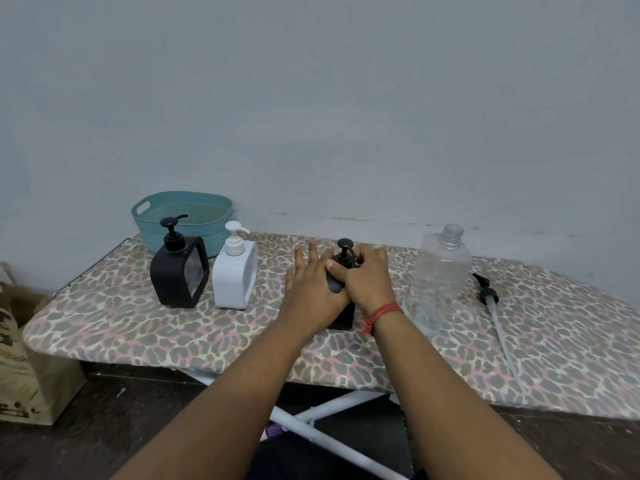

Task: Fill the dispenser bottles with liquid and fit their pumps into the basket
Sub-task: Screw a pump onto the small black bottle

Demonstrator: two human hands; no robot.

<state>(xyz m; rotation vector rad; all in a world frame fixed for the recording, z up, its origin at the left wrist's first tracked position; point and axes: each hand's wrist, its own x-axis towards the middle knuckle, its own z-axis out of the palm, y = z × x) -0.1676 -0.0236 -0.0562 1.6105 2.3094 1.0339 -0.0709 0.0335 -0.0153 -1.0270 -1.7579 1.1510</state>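
The right hand point(363, 275) is curling its fingers around the pump collar of a small black dispenser bottle point(341, 308) standing on the leopard-print ironing board point(173, 337), while the left hand point(311, 282) is lying against the bottle's left side with fingers straight and spread. Left of that bottle a white dispenser bottle point(233, 271) and a larger black dispenser bottle point(178, 271) are standing with pumps fitted, the teal basket point(183, 216) sitting behind them. Right of it a clear uncapped bottle point(440, 275) is standing, a loose black pump with its tube point(491, 303) lying beyond.
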